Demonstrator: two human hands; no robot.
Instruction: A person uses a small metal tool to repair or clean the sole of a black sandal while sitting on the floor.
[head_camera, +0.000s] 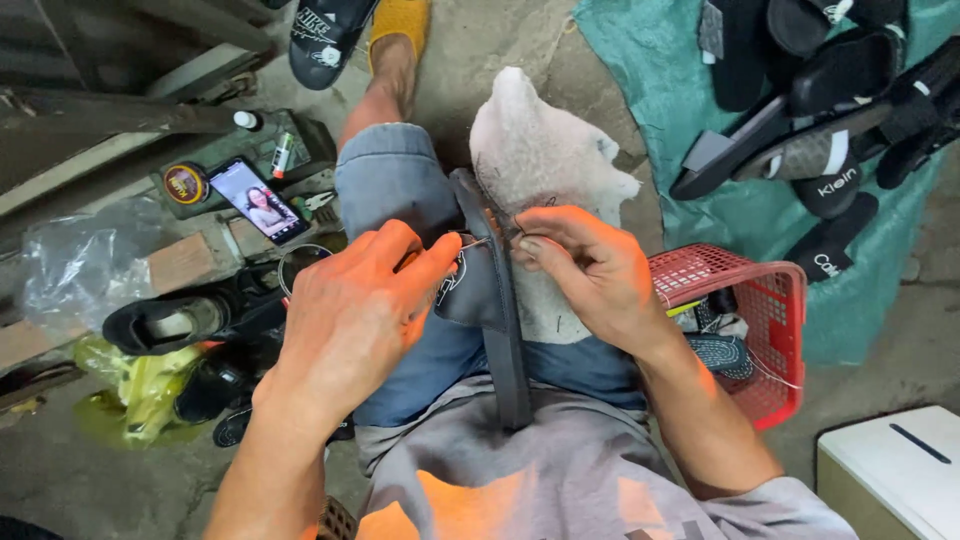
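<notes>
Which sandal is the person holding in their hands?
The grey slide sandal standing on edge on the lap, between the left hand and right hand. The other sandals lie untouched on the green tarp.

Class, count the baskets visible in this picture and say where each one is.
1: a red plastic basket on the ground beside the right hand, by the green tarp. Others may be hidden outside the view.

Grey sweatshirt (560, 470) (sleeves pushed up), blue jeans (400, 180), yellow slipper (400, 18).

Grey slide sandal (497, 310), red mesh basket (770, 330), teal tarp (660, 90), blue jeans (400, 180), whitish cloth (540, 150)
</notes>
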